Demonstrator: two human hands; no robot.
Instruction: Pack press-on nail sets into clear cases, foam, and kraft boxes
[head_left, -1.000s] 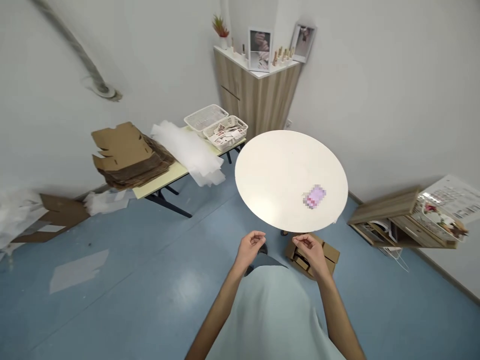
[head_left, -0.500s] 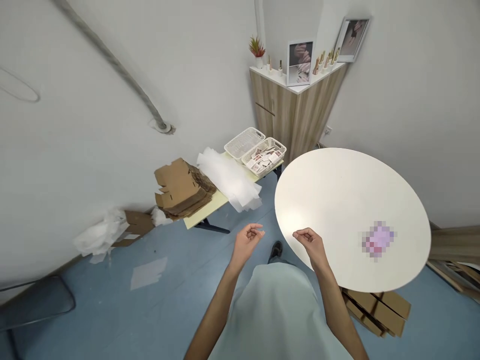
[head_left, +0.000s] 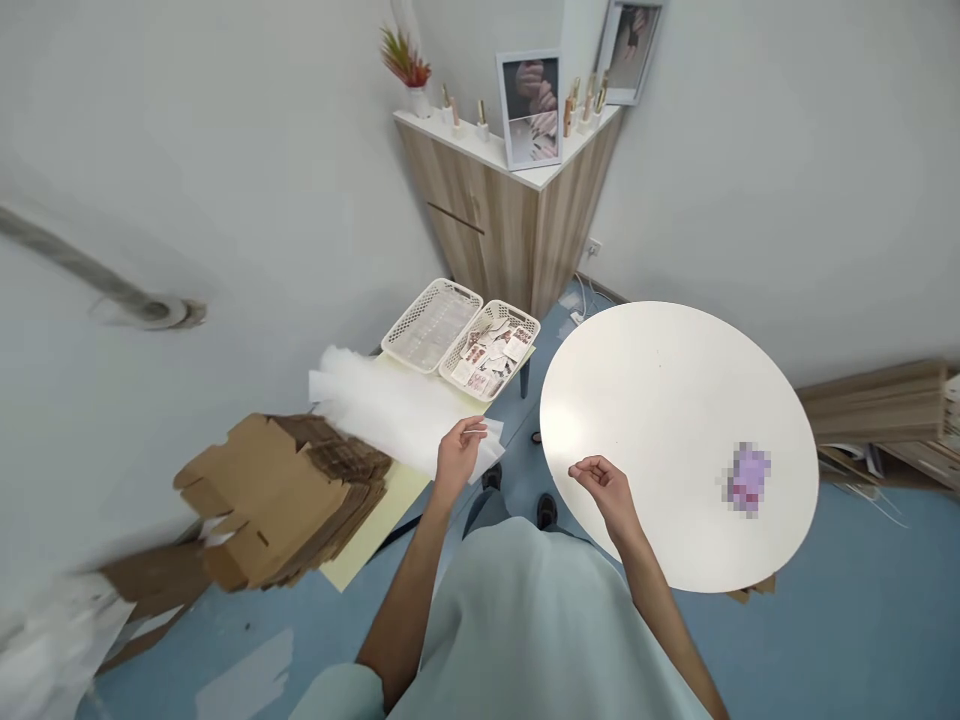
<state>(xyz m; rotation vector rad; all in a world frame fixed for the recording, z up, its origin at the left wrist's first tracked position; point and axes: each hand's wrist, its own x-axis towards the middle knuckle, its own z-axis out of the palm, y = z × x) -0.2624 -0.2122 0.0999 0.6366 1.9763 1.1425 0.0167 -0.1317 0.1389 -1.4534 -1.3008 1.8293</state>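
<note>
My left hand hovers over the right end of a stack of white foam sheets, its fingers loosely curled and apart with nothing in them. I cannot tell whether it touches the sheets. Above the left edge of a round white table is my right hand. Its thumb and fingertips are drawn together, and no object shows between them. Beyond the foam sheets, a white basket holds small printed cards or packets. Beside it, another white basket contains clear, flat pieces.
Flattened cardboard boxes are piled on the narrow yellow table at left. A blurred purple item lies on the round table. The corner cabinet bears picture frames, small bottles and a plant. White wrapping lies at lower left.
My view has turned and come closer to the narrow table; baskets, foam sheets and cardboard appear larger and further left. My left hand now overlaps the foam sheets. My right hand keeps much the same pose.
</note>
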